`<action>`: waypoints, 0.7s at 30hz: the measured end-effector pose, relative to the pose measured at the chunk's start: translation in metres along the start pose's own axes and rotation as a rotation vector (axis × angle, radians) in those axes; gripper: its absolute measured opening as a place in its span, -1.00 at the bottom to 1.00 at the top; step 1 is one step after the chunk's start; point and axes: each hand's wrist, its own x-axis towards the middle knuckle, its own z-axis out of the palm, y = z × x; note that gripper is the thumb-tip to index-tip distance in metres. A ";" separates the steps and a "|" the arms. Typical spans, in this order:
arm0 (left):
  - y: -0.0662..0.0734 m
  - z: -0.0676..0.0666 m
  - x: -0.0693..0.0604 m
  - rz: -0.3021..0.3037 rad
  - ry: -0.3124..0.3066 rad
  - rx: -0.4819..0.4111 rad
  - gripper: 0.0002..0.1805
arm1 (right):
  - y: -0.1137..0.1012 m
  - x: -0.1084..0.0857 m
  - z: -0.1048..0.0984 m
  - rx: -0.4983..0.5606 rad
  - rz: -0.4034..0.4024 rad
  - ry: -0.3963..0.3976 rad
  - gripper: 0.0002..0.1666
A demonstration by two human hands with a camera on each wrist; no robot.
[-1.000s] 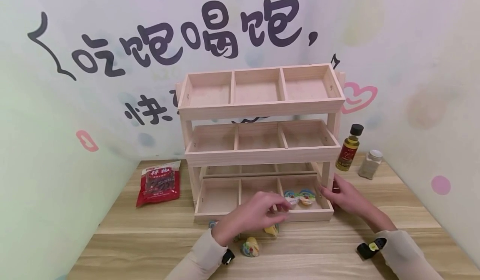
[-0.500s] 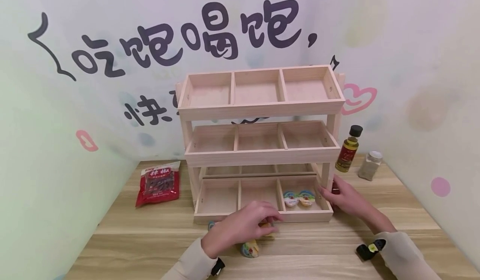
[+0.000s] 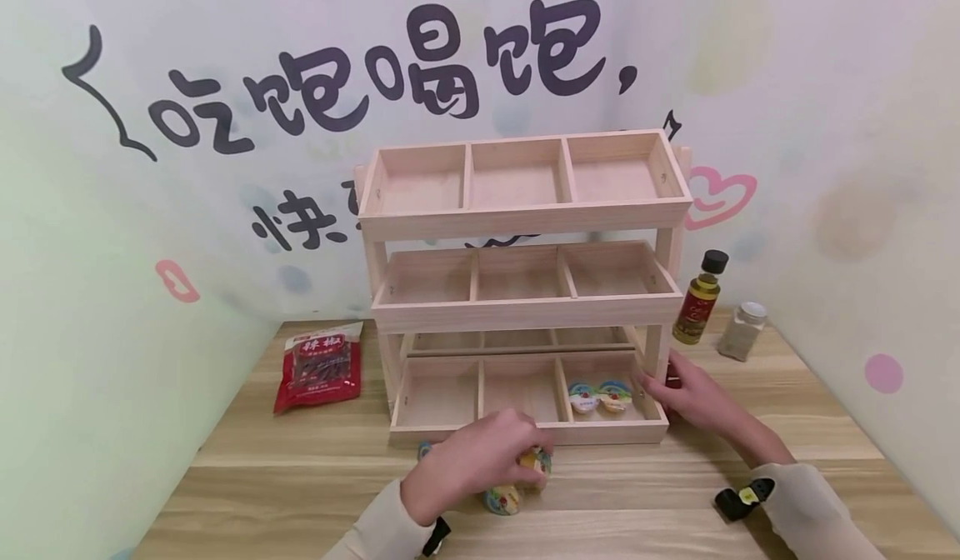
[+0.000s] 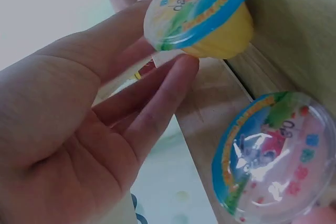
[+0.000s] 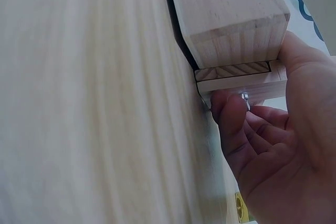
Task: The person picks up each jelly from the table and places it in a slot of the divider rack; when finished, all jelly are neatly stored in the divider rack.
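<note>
My left hand (image 3: 480, 460) is low in front of the wooden three-tier rack (image 3: 525, 317), pinching a yellow jelly cup (image 3: 537, 462) between thumb and fingers. In the left wrist view that jelly cup's blue-rimmed lid (image 4: 199, 9) faces the thumb side. Another jelly cup (image 3: 501, 500) lies on the table just below the hand, and one more (image 3: 424, 449) is mostly hidden behind it. Two jelly cups (image 3: 614, 396) sit side by side in the bottom tier's right compartment. My right hand (image 3: 697, 397) grips the rack's lower right side, its fingers curled at the wood (image 5: 231, 24).
A red bag of dried chillies (image 3: 318, 366) lies left of the rack. To the right, against the wall, stand an oil bottle (image 3: 696, 302) with a black cap and a small white-capped jar (image 3: 742, 331). The upper tiers have three compartments each.
My left hand has drawn back and down from the rack's bottom tier to the table, and its fingers have closed on the yellow jelly cup. The right hand stays in place.
</note>
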 end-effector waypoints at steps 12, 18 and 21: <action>-0.003 0.005 0.005 0.046 -0.005 -0.171 -0.83 | 0.001 0.000 0.000 0.013 -0.012 0.003 -0.05; -0.006 0.009 0.006 0.045 0.003 -0.180 -0.80 | 0.002 0.000 0.000 0.004 -0.008 0.001 -0.04; -0.007 0.009 0.006 0.036 0.002 -0.192 -0.72 | 0.003 0.001 0.001 -0.003 0.001 0.005 -0.04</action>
